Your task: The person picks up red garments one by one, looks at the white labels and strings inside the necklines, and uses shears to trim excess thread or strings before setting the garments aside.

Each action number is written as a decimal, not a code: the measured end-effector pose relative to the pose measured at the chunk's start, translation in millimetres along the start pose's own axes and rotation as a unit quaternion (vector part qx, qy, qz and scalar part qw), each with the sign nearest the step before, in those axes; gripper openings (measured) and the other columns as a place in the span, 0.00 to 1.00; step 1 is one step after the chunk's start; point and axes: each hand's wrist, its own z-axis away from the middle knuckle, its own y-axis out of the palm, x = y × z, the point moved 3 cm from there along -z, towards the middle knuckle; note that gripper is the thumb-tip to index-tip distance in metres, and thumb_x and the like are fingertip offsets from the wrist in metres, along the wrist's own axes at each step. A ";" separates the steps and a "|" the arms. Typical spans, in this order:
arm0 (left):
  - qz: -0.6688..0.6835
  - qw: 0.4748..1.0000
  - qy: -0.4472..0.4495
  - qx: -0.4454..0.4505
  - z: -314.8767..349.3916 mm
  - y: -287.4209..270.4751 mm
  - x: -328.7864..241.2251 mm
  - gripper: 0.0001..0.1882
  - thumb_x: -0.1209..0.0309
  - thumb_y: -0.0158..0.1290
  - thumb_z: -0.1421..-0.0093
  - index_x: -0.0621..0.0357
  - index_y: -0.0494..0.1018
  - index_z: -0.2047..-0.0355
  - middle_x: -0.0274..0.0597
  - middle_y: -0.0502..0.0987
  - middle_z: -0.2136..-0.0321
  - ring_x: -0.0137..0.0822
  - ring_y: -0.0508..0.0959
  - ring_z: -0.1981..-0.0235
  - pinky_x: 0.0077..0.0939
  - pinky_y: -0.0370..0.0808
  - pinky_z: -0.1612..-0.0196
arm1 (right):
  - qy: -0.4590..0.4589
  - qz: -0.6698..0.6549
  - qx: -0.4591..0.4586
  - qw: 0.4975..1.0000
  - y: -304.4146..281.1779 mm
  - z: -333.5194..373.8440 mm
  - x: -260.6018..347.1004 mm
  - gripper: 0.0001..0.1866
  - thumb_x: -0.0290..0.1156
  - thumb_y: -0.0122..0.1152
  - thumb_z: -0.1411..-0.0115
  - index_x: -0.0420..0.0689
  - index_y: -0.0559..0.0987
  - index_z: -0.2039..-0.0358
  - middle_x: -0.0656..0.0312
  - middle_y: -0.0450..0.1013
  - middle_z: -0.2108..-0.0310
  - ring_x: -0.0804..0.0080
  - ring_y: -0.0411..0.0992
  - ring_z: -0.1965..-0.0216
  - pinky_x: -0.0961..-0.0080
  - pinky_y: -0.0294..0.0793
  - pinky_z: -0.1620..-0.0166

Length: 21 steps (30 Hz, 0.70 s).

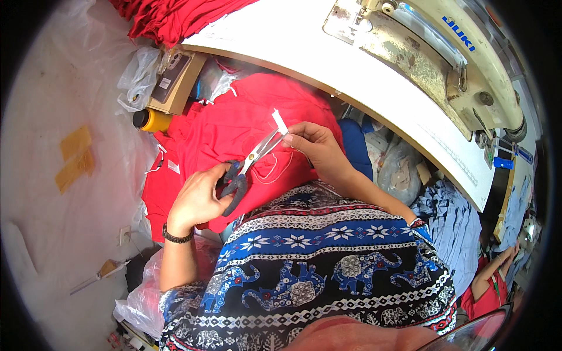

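My left hand (202, 196) has its fingers in the dark, wrapped handles of a pair of scissors (252, 157). The blades are parted and point up and right, their tips close by the fingertips of my right hand (322, 151). Pinched between that thumb and forefinger is a short white strip (280, 121), its free end sticking up. Whether the blades touch the strip I cannot tell. Red fabric (222, 131) is spread over my lap beneath both hands, with a loop of pale thread (275, 169) lying on it.
A white table (281, 35) carrying a sewing machine (421, 64) curves along the upper right. Red cloth (170, 17) is heaped on its left end. Below are a cardboard box (184, 85), a yellow bottle (155, 120) and light-blue garments (448, 228). Another person's arm (489, 275) shows far right.
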 end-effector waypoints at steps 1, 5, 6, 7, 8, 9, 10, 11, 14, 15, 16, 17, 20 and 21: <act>-0.001 1.000 0.000 0.003 -2.3 0.7 -0.8 0.24 0.73 0.56 0.56 0.65 0.73 0.55 0.55 0.72 0.80 0.47 0.74 0.80 0.35 0.68 0.74 | -0.003 0.002 0.000 1.000 -0.3 0.1 -0.7 0.07 0.26 0.59 0.39 0.37 0.79 0.63 0.62 0.77 0.66 0.79 0.73 0.62 0.80 0.71 0.54; 0.000 1.000 -0.007 0.017 -9.8 3.0 -4.6 0.23 0.74 0.55 0.55 0.64 0.73 0.55 0.55 0.72 0.79 0.49 0.75 0.78 0.37 0.68 0.73 | -0.010 0.007 0.013 1.000 -2.2 -0.3 -3.9 0.06 0.25 0.58 0.39 0.37 0.79 0.63 0.63 0.76 0.67 0.79 0.73 0.63 0.81 0.71 0.55; 0.002 1.000 -0.012 0.021 -10.0 3.7 -5.6 0.23 0.74 0.55 0.55 0.64 0.73 0.55 0.56 0.73 0.79 0.50 0.75 0.77 0.38 0.69 0.73 | -0.009 0.008 0.021 1.000 -1.9 -0.4 -4.5 0.06 0.25 0.58 0.39 0.37 0.79 0.63 0.64 0.76 0.67 0.79 0.73 0.63 0.81 0.71 0.55; 0.003 1.000 -0.007 0.022 -10.1 3.9 -6.9 0.23 0.74 0.55 0.54 0.64 0.73 0.55 0.56 0.73 0.78 0.52 0.76 0.76 0.39 0.69 0.72 | -0.011 0.014 0.023 1.000 -1.3 -0.7 -4.8 0.07 0.25 0.58 0.40 0.37 0.80 0.63 0.64 0.76 0.67 0.80 0.72 0.63 0.81 0.70 0.55; 0.005 1.000 -0.001 0.025 -10.4 4.8 -7.8 0.23 0.74 0.55 0.54 0.64 0.72 0.54 0.57 0.74 0.77 0.53 0.76 0.75 0.40 0.69 0.71 | -0.013 0.021 0.024 0.999 -1.4 -0.6 -5.4 0.07 0.25 0.57 0.40 0.37 0.80 0.63 0.64 0.76 0.67 0.80 0.72 0.63 0.82 0.70 0.56; 0.008 1.000 0.005 0.027 -10.4 5.6 -8.8 0.23 0.74 0.55 0.54 0.64 0.72 0.54 0.57 0.74 0.77 0.54 0.76 0.74 0.42 0.70 0.70 | -0.015 0.028 0.025 0.999 -1.3 -0.6 -6.0 0.07 0.25 0.57 0.40 0.36 0.80 0.63 0.64 0.76 0.67 0.80 0.72 0.63 0.82 0.70 0.56; 0.004 1.000 0.000 0.029 -10.2 5.9 -9.7 0.22 0.74 0.55 0.53 0.63 0.72 0.54 0.58 0.74 0.76 0.55 0.76 0.73 0.42 0.70 0.69 | -0.007 0.039 0.019 0.999 -0.5 -0.9 -5.8 0.06 0.24 0.57 0.40 0.37 0.80 0.64 0.65 0.76 0.67 0.81 0.72 0.63 0.83 0.70 0.56; 0.000 0.999 -0.005 0.032 -9.8 5.7 -10.9 0.22 0.74 0.55 0.53 0.63 0.72 0.54 0.58 0.75 0.75 0.56 0.77 0.72 0.43 0.70 0.68 | 0.002 0.050 0.012 0.999 1.3 -1.2 -4.4 0.06 0.24 0.57 0.40 0.38 0.80 0.65 0.65 0.76 0.67 0.82 0.71 0.63 0.83 0.69 0.56; -0.015 1.000 0.017 0.021 -7.9 8.9 -5.3 0.23 0.75 0.55 0.52 0.64 0.71 0.52 0.58 0.74 0.76 0.51 0.77 0.74 0.38 0.70 0.70 | 0.008 0.061 0.012 0.998 1.5 -2.8 -6.0 0.05 0.23 0.57 0.40 0.38 0.80 0.66 0.66 0.75 0.68 0.83 0.71 0.64 0.84 0.69 0.56; -0.021 0.999 0.030 0.014 -6.8 9.4 -2.9 0.24 0.76 0.55 0.52 0.64 0.71 0.51 0.58 0.73 0.76 0.49 0.77 0.76 0.35 0.70 0.71 | 0.007 0.060 0.016 0.998 1.4 -3.2 -6.9 0.05 0.23 0.57 0.40 0.38 0.80 0.66 0.66 0.75 0.68 0.83 0.71 0.64 0.84 0.69 0.57; -0.022 0.999 0.030 0.015 -6.1 9.3 -1.8 0.24 0.76 0.55 0.52 0.64 0.71 0.51 0.58 0.73 0.76 0.49 0.77 0.76 0.35 0.70 0.71 | 0.004 0.057 0.017 0.998 1.7 -3.3 -7.2 0.05 0.23 0.57 0.40 0.38 0.80 0.66 0.66 0.75 0.68 0.83 0.71 0.64 0.84 0.68 0.57; -0.023 0.999 0.031 0.017 -5.9 9.0 -0.5 0.24 0.77 0.55 0.52 0.64 0.71 0.51 0.58 0.73 0.76 0.50 0.77 0.76 0.35 0.71 0.71 | 0.001 0.054 0.017 0.998 2.1 -3.4 -7.7 0.05 0.23 0.57 0.40 0.38 0.80 0.67 0.67 0.75 0.68 0.83 0.71 0.64 0.84 0.68 0.57; -0.021 0.999 0.032 0.019 -4.4 8.4 1.3 0.22 0.76 0.55 0.51 0.63 0.72 0.53 0.58 0.74 0.74 0.55 0.77 0.72 0.41 0.71 0.68 | -0.014 0.052 0.030 0.998 0.7 -4.3 -9.5 0.04 0.23 0.57 0.40 0.38 0.80 0.67 0.67 0.75 0.69 0.83 0.71 0.65 0.84 0.69 0.57; -0.019 0.999 0.033 0.019 -4.2 8.2 1.1 0.21 0.75 0.56 0.51 0.62 0.72 0.53 0.59 0.75 0.74 0.57 0.76 0.71 0.44 0.71 0.67 | -0.021 0.052 0.036 0.998 -0.2 -4.6 -10.4 0.04 0.23 0.57 0.40 0.38 0.80 0.67 0.67 0.75 0.69 0.83 0.71 0.65 0.84 0.69 0.57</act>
